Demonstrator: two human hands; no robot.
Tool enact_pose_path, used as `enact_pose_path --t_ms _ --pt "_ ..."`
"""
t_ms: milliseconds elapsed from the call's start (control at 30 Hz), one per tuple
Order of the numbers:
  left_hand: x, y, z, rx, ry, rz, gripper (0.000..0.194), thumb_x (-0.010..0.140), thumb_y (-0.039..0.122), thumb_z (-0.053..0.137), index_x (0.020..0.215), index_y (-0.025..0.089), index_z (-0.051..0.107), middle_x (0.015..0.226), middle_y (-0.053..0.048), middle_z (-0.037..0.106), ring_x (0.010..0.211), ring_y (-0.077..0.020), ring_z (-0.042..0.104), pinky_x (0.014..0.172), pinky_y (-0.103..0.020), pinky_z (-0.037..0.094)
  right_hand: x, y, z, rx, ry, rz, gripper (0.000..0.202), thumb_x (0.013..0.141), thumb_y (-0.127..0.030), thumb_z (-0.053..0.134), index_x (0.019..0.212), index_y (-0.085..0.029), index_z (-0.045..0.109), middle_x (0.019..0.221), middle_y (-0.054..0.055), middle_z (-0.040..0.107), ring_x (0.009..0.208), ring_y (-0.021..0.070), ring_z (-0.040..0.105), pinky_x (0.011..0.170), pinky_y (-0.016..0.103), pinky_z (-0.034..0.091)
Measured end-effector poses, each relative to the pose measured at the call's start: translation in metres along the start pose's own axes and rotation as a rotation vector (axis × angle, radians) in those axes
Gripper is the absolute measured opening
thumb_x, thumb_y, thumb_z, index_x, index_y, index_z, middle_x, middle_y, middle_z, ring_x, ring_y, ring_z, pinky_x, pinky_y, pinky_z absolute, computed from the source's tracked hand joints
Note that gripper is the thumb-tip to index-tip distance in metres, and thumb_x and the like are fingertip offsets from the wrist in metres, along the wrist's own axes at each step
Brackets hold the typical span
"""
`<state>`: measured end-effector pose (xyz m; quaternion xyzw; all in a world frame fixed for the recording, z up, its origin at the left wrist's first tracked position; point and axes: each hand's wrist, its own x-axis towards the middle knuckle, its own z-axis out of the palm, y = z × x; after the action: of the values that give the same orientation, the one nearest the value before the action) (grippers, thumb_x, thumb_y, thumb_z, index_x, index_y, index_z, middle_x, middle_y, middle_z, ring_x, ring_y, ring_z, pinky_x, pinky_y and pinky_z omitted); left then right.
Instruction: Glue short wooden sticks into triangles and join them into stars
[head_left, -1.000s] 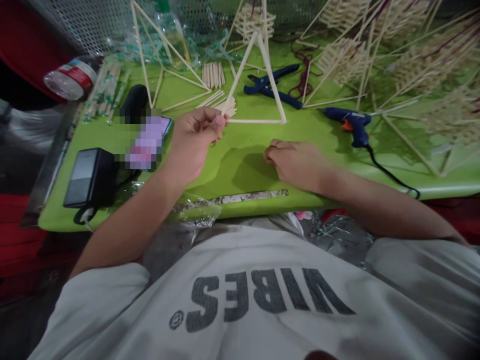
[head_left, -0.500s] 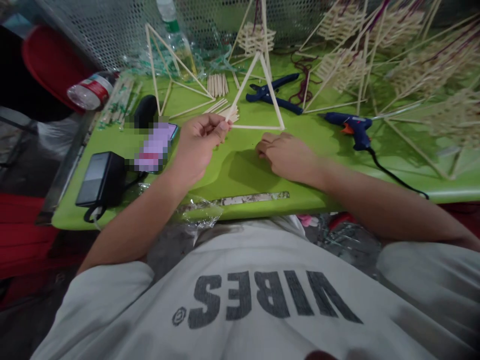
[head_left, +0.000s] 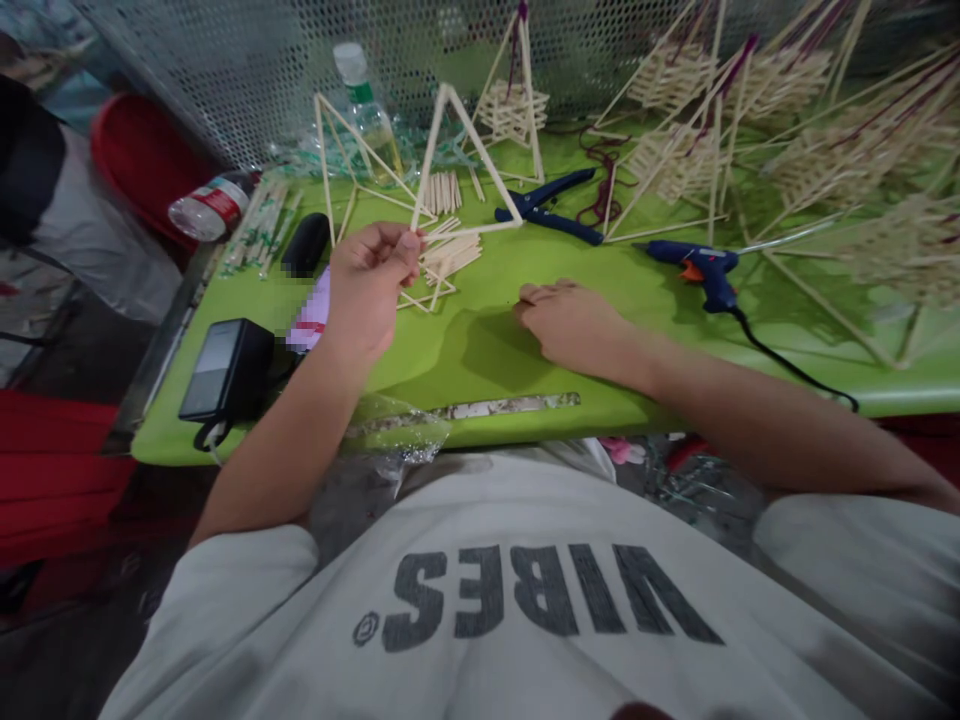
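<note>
My left hand (head_left: 367, 290) pinches one corner of a triangle of wooden sticks (head_left: 484, 145) between thumb and fingers, holding it raised over the green table (head_left: 480, 350). My right hand (head_left: 574, 320) rests on the table with its fingers curled in; nothing shows in them. Loose short sticks (head_left: 454, 255) lie just beyond my left hand, with a bundle of sticks (head_left: 442, 192) behind them. To the left of that bundle stands another open stick frame (head_left: 360, 130). Blue cutting pliers (head_left: 551, 205) lie past the triangle, and a blue glue gun (head_left: 701, 265) lies to the right of my right hand.
Several finished stick hangings with purple cord (head_left: 679, 155) crowd the right and back. At left are a black power bank (head_left: 225, 370), a phone (head_left: 307, 315) and a lying bottle (head_left: 210, 207). Another bottle (head_left: 371, 120) stands behind. A metal strip (head_left: 514, 405) lies near the front edge.
My left hand has moved left with the triangle, which now leans further left and clears the loose sticks behind it. My right hand stays almost where it was. The view has shifted slightly.
</note>
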<state>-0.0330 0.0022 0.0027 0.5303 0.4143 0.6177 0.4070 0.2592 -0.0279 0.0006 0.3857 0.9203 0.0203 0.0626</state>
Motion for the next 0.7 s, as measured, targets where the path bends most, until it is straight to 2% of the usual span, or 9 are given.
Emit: enact_pose_path --t_ms 133,267,367,467,567,700 --pt "0.013 0.002 -0.011 0.092 0.127 -0.063 0.021 0.107 0.021 0.092 0.088 0.021 0.083 0.087 -0.001 0.077 0.067 -0.0068 0.059 0.063 -0.020 0.045 0.001 0.002 0.008 0.029 0.048 0.031 0.034 0.110 -0.004 0.057 0.132 -0.012 0.082 0.133 0.021 0.083 0.113 0.0341 0.081 0.100 0.046 0.048" --pt "0.023 -0.003 -0.018 0.186 0.227 -0.165 0.022 0.111 0.017 0.086 0.089 0.020 0.083 0.085 -0.001 0.076 0.072 -0.0078 0.063 0.065 -0.018 0.046 0.004 0.009 0.015 0.096 0.072 0.058 0.032 0.117 -0.009 0.052 0.129 -0.013 0.081 0.131 0.020 0.083 0.106 0.0320 0.077 0.096 0.043 0.047" --pt "0.027 -0.009 -0.021 0.244 0.238 -0.198 0.021 0.110 0.019 0.088 0.090 0.020 0.082 0.088 -0.001 0.076 0.079 -0.0090 0.066 0.070 -0.018 0.049 0.005 0.012 0.019 0.103 0.090 -0.001 0.032 0.118 -0.011 0.052 0.131 -0.014 0.081 0.131 0.019 0.084 0.106 0.0307 0.076 0.096 0.042 0.047" --pt "0.030 -0.014 -0.021 0.304 0.232 -0.290 0.023 0.108 0.018 0.087 0.088 0.020 0.077 0.088 -0.001 0.073 0.082 -0.0115 0.067 0.068 -0.019 0.050 0.004 0.011 0.018 0.085 0.090 -0.038 0.032 0.117 -0.010 0.052 0.131 -0.013 0.081 0.130 0.019 0.083 0.107 0.0315 0.076 0.098 0.042 0.048" --pt "0.034 -0.019 -0.020 0.328 0.236 -0.388 0.026 0.113 0.016 0.077 0.087 0.020 0.071 0.087 -0.002 0.070 0.078 -0.0132 0.065 0.063 -0.022 0.049 -0.001 0.011 0.012 0.108 0.046 -0.048 0.033 0.114 -0.009 0.052 0.128 -0.015 0.081 0.131 0.020 0.083 0.108 0.0323 0.077 0.101 0.045 0.049" --pt "0.036 -0.023 -0.020 0.333 0.248 -0.398 0.027 0.113 0.014 0.073 0.088 0.021 0.067 0.090 -0.002 0.067 0.078 -0.0138 0.065 0.062 -0.023 0.050 -0.011 0.027 0.006 0.230 -0.021 -0.034 0.028 0.115 -0.015 0.054 0.117 -0.021 0.081 0.129 0.016 0.084 0.110 0.0329 0.078 0.106 0.047 0.052"
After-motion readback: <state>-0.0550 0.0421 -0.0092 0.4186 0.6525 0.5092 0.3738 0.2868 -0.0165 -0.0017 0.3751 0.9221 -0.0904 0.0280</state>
